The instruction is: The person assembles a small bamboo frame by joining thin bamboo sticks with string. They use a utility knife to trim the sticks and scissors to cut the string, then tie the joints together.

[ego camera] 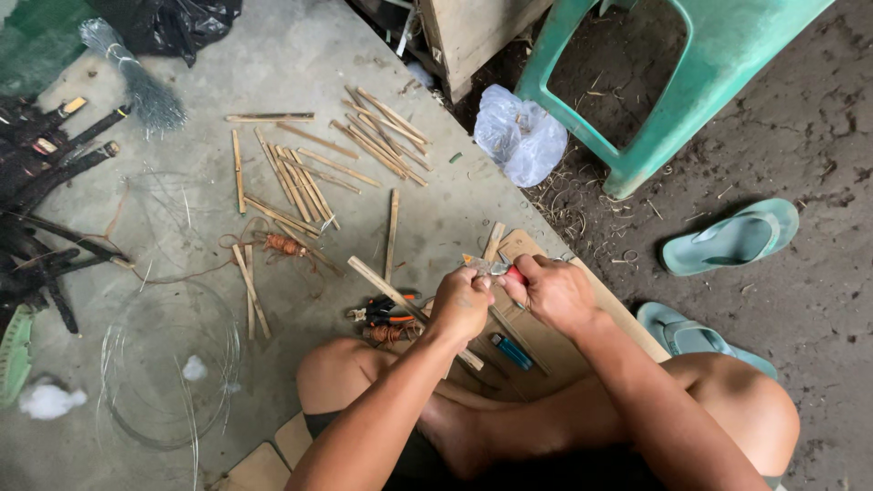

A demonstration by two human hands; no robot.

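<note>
Both hands meet just right of frame centre, above the crossed legs. Left hand [461, 305]: grip closed into a fist around a thin bamboo strip [409, 309], which runs up-left out of the fist and down-right beneath it. Right hand [552, 293]: grip curled shut on a small cutting tool [498, 267] with a red handle and a metal head (exact type can't be told), its tip pointing left at the left hand's knuckles. The two hands touch, or very nearly.

Just below the hands on the floor: a flat piece of cardboard [627, 318] carrying a blue lighter [512, 351]. Left of the left hand lie orange-handled pliers [389, 311].

Upper centre of frame: a scatter of cut bamboo sticks [309, 177] on the concrete floor [273, 55]. Lower left: a coil of thin wire [168, 364]. Top right: a green plastic stool [727, 73], with a teal flip-flop [730, 238] below it on the dirt.
</note>
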